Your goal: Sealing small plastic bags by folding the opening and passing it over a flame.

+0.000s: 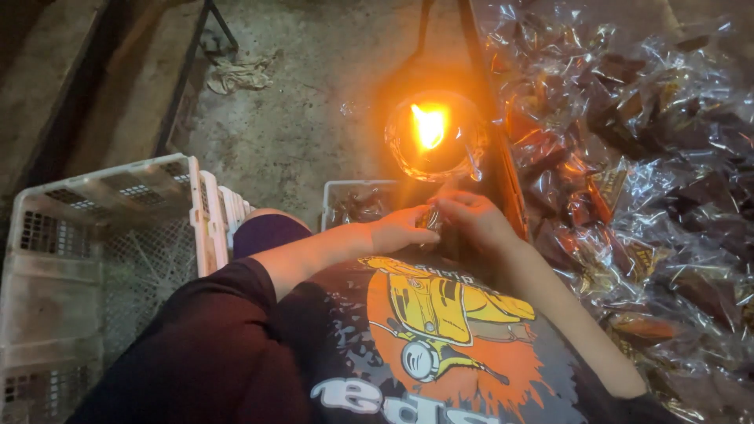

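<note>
Below the flame [429, 126], both hands meet over the person's lap. Left hand [404, 228] and right hand [473, 220] touch at the fingertips, fingers closed on a small clear-wrapped packet [431, 219] held between them, just under the flame. The flame burns inside a round glass bowl [400, 153] that stands directly above the hands; its light colours everything near it orange. Right of the flame, a large heap [636, 157] of cellophane packets with dark contents covers the worktop [512, 196] from its near edge to the picture's right border; the wrappers shine and crumple, and single packets are hard to tell apart. Below and left of the flame, just beyond the left hand, a small pale tray [345, 188] holds a few more such packets. Far left of the flame stands a white plastic crate [118, 192] with slotted walls and a mesh bottom; what lies in it cannot be told. Left of the flame and higher in the view, a crumpled rag [239, 74] lies on the concrete floor [298, 118].
</note>
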